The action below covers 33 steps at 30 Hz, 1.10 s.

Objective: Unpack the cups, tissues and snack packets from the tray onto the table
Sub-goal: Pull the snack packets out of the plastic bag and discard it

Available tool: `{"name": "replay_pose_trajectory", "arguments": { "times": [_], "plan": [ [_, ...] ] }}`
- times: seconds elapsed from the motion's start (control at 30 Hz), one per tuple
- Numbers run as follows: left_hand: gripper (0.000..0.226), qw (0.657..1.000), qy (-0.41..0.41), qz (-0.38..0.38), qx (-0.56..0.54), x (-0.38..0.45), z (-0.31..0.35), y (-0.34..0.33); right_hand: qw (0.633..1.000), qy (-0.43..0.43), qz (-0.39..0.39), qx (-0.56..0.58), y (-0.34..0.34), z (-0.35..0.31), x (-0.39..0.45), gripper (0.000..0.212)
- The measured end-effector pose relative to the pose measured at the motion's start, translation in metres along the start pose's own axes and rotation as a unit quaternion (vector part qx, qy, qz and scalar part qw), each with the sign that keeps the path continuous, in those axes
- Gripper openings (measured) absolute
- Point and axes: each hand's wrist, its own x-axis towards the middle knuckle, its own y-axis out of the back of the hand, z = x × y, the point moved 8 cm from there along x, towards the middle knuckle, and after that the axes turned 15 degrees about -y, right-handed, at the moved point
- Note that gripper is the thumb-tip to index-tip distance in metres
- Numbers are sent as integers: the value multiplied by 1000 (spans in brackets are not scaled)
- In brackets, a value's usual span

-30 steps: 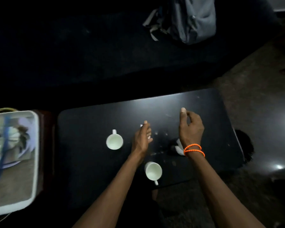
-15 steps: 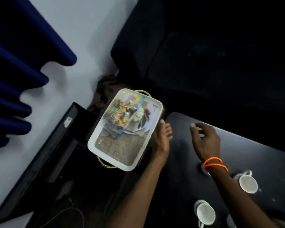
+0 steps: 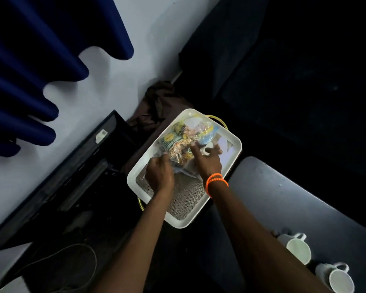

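1. Head view, the setting: a dim room with a pale wall, dark blue curtain folds [image 3: 40, 66] hanging at the upper left, and a dark sofa [image 3: 294, 85] behind. The landmark is the white tray [image 3: 234, 142], which sits on a low stand just off the far corner of the dark table [image 3: 287, 199].

2. Head view, the tray: a heap of clear-wrapped snack packets [image 3: 183, 142] lies at the tray's far end, with what looks like paper or tissue under it (too blurred to be sure). The near half of the tray shows only its woven liner [image 3: 184, 199].

3. Head view, the hands: the left hand [image 3: 160, 176] is over the tray's middle, fingers curled onto the near edge of the packets. The right hand [image 3: 207, 159], with an orange bead bracelet [image 3: 217, 181] at the wrist, lies on the packets' right side, one finger straight across the wrapper and the rest bent around it. Both seem to be gathering the heap; it does not look lifted clear.

4. Head view, progress: two white cups [image 3: 298, 250] stand on the table, well apart from the tray, near the lower right. No cup is plainly visible on the tray, so I judge the cups done. The snack packets and any tissues are left to move.
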Motion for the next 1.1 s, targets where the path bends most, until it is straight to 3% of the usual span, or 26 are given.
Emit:
{"name": "replay_pose_trajectory", "arguments": {
  "times": [0.07,0.17,0.3,0.37,0.5,0.67,0.83,0.93,1.03,1.1],
  "plan": [
    [47,999,27,-10,27,12,-6,-1,994,-42,-15,96,-14,-1,12,63],
    [54,996,50,-44,52,26,-16,-7,984,-81,-25,158,-24,-1,28,66],
    [42,997,36,-62,17,33,-25,-8,955,-161,-136,207,-45,6,33,58],
    [38,996,49,-78,1,30,-32,-8,948,-183,-147,213,-47,9,32,58],
    [33,997,-13,-61,53,25,-21,-1,957,-165,-140,195,-40,11,26,63],
    [57,990,-83,-42,103,6,3,3,968,-123,-113,187,-30,6,14,54],
    [74,995,-7,-65,81,-5,-2,-2,982,-52,-62,171,-3,-1,0,47],
    [72,989,88,-85,-80,-15,-13,-11,987,6,-33,155,11,-5,-11,68],
    [70,980,118,-99,-127,-22,-15,-10,984,-28,-87,155,3,5,-11,87],
    [71,981,116,-98,-120,-23,-16,-7,988,-42,-85,120,-2,11,-4,66]
  ]
}}
